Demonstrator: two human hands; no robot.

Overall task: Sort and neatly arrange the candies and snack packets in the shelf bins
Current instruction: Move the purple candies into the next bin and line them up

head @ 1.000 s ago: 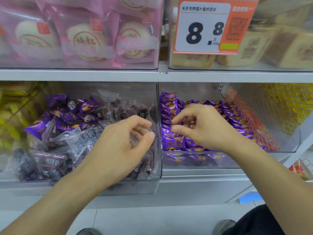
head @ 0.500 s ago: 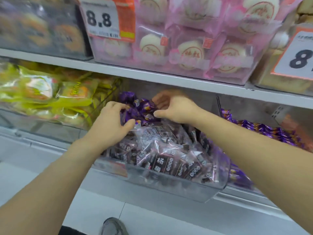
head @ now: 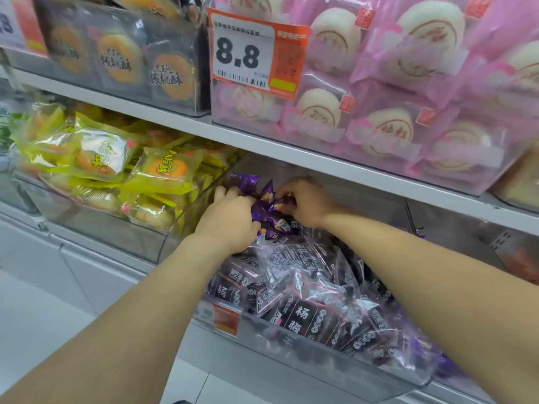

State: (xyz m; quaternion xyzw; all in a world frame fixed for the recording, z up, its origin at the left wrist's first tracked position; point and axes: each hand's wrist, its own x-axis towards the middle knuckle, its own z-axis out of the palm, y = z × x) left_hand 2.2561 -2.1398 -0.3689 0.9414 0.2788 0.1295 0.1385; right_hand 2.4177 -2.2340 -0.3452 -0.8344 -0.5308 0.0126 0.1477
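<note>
landmark: clear plastic shelf bin [head: 315, 349] on the lower shelf, front wall curved, orange-red label stuck on its front left
bin front: heap of dark, clear-edged snack packets with white characters [head: 303, 313], piled loose right up to the front wall
bin rear: cluster of shiny purple candy wrappers with orange print [head: 264, 207], at the back-left of the bin, behind the dark packets
left hand [head: 230, 220]: reaches in over the bin's left wall, knuckles up, fingers curled down into the purple wrappers, gripping a bunch
right hand [head: 306, 204]: comes in from the bin's right across the dark packets, fingertips pinching purple wrappers just beside the left hand
hands: nearly touching, both on the same purple cluster
left of bin: neighbouring clear bin full of yellow-green pastry packets [head: 163, 170]
above bin: grey shelf edge [head: 291, 156]; on it pink-wrapped round white buns [head: 388, 126] with a white and orange price tag reading 8.8 [head: 250, 53]
above-left of bin: dark packets showing round orange cakes [head: 172, 74]
right of bin: more purple wrappers, mostly hidden behind the right forearm
</note>
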